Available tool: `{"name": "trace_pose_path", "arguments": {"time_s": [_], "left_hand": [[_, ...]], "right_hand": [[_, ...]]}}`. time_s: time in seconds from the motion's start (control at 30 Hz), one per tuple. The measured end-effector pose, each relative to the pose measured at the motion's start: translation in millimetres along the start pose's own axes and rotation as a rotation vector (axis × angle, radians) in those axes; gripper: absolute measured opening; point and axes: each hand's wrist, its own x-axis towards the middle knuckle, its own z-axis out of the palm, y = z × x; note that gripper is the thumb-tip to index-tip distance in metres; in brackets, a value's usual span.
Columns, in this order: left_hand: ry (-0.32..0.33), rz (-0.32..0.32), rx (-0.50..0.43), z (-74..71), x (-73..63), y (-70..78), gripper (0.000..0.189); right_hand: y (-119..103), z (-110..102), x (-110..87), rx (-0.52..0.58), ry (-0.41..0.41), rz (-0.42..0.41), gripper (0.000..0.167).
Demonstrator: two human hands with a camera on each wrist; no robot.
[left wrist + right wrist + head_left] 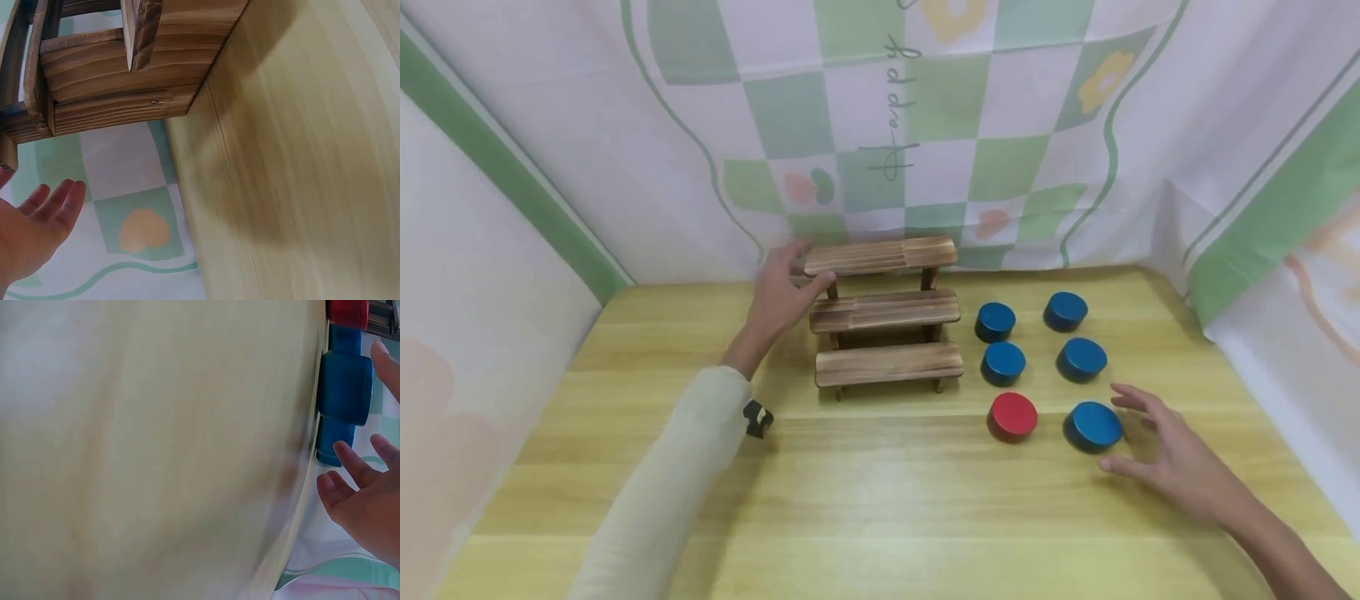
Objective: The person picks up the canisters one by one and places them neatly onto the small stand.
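A three-tier wooden step stand (887, 364) stands on the table near the back. My left hand (781, 292) is at the left end of its top tier, thumb in front and fingers behind. In the left wrist view, that hand's fingers (55, 206) are loosely extended beside the stand; whether the thumb touches the wood cannot be told. My right hand (1180, 458) is beside the nearest blue round block (1093, 427), thumb and fingers spread around its right side. Nothing is gripped by it. To that block's left sits a red round block (1012, 417).
Several more blue round blocks (1082, 359) sit in two columns right of the stand. The wooden table (865, 500) meets a checked cloth (865, 108) at the back, with cloth at both sides too. A black object (758, 418) shows by the left sleeve.
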Motion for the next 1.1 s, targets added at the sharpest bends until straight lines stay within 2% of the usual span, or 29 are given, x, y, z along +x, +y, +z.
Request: {"name": "trace_pose_path", "arguments": {"time_s": [0.23,0.6,0.97,1.1], "left_hand": [[0.008,-0.016,-0.021,-0.5,-1.7,-1.0,0.069],[-0.014,-0.057,-0.112,5.5,-0.4,-3.3,0.069],[-0.021,-0.074,-0.107,3.5,0.3,-4.0,0.071],[-0.026,-0.082,-0.096,2.6,0.7,-4.3,0.070]], "right_hand": [[5.8,1.8,1.8,-0.006,0.010,-0.026,0.094],[17.6,-4.6,-2.6,-0.025,-0.018,0.025,0.093],[23.1,0.1,-2.2,-0.034,0.024,0.028,0.088],[20.8,5.1,0.6,-0.014,0.012,0.040,0.087]]}}
